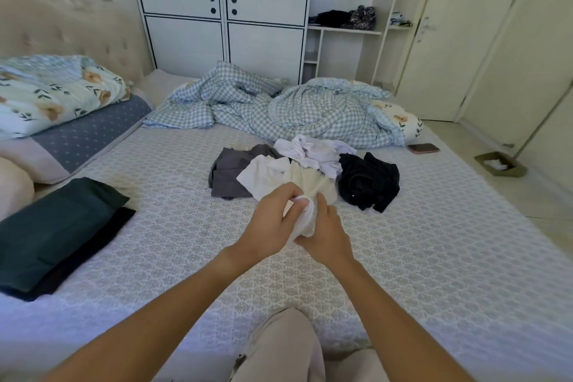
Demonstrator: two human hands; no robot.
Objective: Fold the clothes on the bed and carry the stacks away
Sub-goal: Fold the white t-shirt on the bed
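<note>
A heap of unfolded clothes lies mid-bed: a grey garment [228, 172], white pieces [313, 153], a cream garment [310, 181] and a black garment [367, 181]. Both hands meet just in front of the heap. My left hand [269, 223] and my right hand [322, 231] both pinch a small bunched white cloth [305, 220] between them, which seems to run up into the cream garment. A folded stack with a dark green piece [52, 229] on top of a black one sits at the bed's left side.
A crumpled checked duvet [294, 108] covers the far end of the bed [434, 242], pillows [62, 121] lie at the left, and a phone [423, 148] lies near the right edge. A wardrobe [223, 9] and shelves stand beyond; a small box [499, 164] sits on the floor at right.
</note>
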